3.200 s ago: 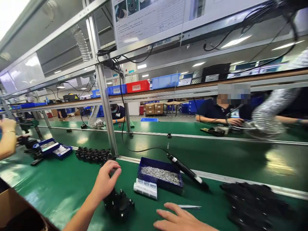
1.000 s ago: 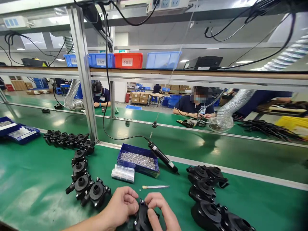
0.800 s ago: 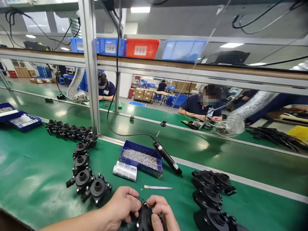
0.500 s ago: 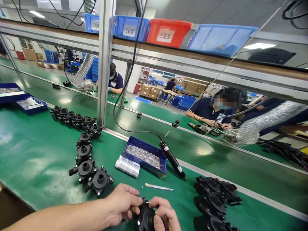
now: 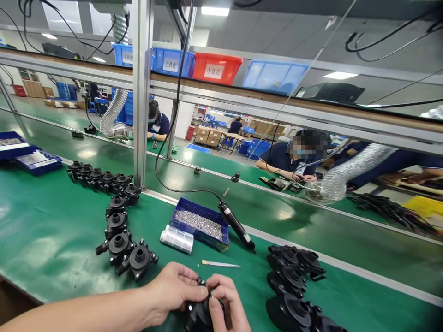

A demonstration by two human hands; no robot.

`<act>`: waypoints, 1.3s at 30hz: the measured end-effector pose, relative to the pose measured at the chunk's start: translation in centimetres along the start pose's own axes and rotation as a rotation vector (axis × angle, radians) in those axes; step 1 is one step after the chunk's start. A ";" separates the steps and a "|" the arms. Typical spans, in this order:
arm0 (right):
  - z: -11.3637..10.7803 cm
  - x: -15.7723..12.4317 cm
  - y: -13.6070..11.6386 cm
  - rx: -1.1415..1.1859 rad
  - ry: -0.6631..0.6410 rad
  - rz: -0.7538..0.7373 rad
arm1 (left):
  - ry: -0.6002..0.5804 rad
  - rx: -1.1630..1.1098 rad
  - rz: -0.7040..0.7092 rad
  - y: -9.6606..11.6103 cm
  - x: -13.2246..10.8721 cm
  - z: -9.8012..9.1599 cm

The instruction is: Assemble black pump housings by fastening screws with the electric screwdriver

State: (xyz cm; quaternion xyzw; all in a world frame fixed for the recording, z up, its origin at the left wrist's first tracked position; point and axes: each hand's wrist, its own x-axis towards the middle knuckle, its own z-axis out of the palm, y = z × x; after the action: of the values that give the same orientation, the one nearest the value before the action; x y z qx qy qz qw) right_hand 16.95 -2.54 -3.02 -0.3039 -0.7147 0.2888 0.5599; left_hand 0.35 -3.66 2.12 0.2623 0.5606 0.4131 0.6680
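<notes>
At the bottom middle, my left hand (image 5: 175,290) grips the edge of a black plastic pump housing (image 5: 199,317), its thumb lying along the top. My right hand (image 5: 228,302) is closed at the right side of the same housing, thumb and fingertips pinched together near the rim. A tiny bright speck shows by those fingertips, too small to name. The housing's lower part runs out of view and the fingers cover much of it. Past the hands lie a thin white stick with a yellowish tip (image 5: 221,264) and a blue tray (image 5: 180,207) of small silvery screws.
Similar pump housings (image 5: 139,259) stand in a bent row on the left. More black parts (image 5: 294,309) sit at the right. A corded electric screwdriver (image 5: 237,226) leans by the tray, beside a clear plastic roll (image 5: 176,239). A metal post (image 5: 141,101) rises behind. Co-workers sit opposite.
The camera view has tilted up and turned slightly right, so the bench items appear shifted left. My right fingers have closed in nearer to my left thumb on the pump housing.
</notes>
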 end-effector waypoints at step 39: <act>-0.1 4.2 -0.9 0.602 -0.005 0.750 | -0.111 -0.460 0.537 0.8 -0.8 0.4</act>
State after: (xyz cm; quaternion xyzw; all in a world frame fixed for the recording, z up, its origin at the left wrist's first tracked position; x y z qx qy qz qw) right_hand 16.10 0.06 0.34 -0.3646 -0.4418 0.6658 0.4782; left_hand 0.56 -3.87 3.25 0.2650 0.3268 0.6746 0.6065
